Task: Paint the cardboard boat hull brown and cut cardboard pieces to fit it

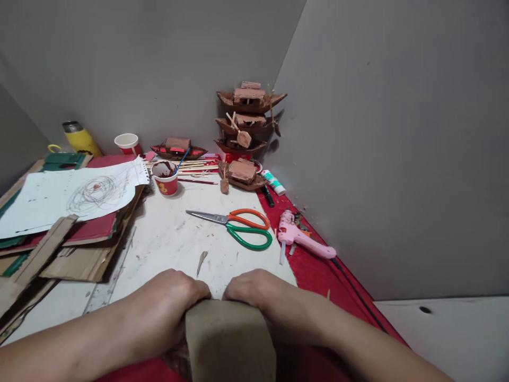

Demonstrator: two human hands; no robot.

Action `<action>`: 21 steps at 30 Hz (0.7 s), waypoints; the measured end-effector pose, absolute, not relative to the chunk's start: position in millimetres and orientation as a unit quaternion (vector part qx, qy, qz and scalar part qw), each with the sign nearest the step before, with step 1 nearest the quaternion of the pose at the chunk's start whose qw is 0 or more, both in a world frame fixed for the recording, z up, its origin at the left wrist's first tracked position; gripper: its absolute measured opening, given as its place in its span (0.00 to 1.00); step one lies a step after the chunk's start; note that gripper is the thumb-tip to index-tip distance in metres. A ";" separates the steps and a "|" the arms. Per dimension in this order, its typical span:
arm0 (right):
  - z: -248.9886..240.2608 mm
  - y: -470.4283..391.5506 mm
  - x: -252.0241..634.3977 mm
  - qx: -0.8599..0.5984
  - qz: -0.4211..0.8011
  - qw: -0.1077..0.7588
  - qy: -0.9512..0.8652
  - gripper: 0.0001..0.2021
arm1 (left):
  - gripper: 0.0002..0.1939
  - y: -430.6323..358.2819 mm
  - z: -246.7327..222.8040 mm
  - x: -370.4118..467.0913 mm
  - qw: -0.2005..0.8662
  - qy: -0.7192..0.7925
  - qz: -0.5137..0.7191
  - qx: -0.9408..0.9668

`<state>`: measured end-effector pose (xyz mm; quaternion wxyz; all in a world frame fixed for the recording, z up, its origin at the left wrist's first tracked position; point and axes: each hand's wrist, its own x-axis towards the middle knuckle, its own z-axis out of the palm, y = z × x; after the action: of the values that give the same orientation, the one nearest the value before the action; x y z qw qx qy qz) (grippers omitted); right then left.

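A brown piece of cardboard (230,339) is held low at the near edge of the table, its broad face towards me. My left hand (178,292) is closed on its far left edge, and my right hand (254,286) is closed on the far right edge. Both sets of fingertips are hidden from view. Beyond my hands lie a small curled scrap (202,261) and scissors (234,225) with one orange and one green handle, their blades pointing left. To the right rests a pink glue gun (304,240).
Cardboard sheets (83,262) and a scribbled paper (43,199) are piled at left. A red paint cup (166,184) holds a blue brush; thin sticks (199,167) lie behind it. Model boats (252,98) are stacked by the wall, with another boat (243,174) in front. A yellow bottle (80,139) leans far left.
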<state>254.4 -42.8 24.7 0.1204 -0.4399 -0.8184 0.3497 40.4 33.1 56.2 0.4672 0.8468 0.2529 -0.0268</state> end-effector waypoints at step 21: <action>25.5 -41.3 269.4 -0.406 0.236 0.261 -0.843 0.09 | 0.11 29.0 36.1 47.0 0.494 0.307 -0.050 0.812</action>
<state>269.4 -41.3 25.5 0.2611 -0.4061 -0.8434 0.2358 47.0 29.0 36.1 0.4939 0.8118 0.3074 -0.0501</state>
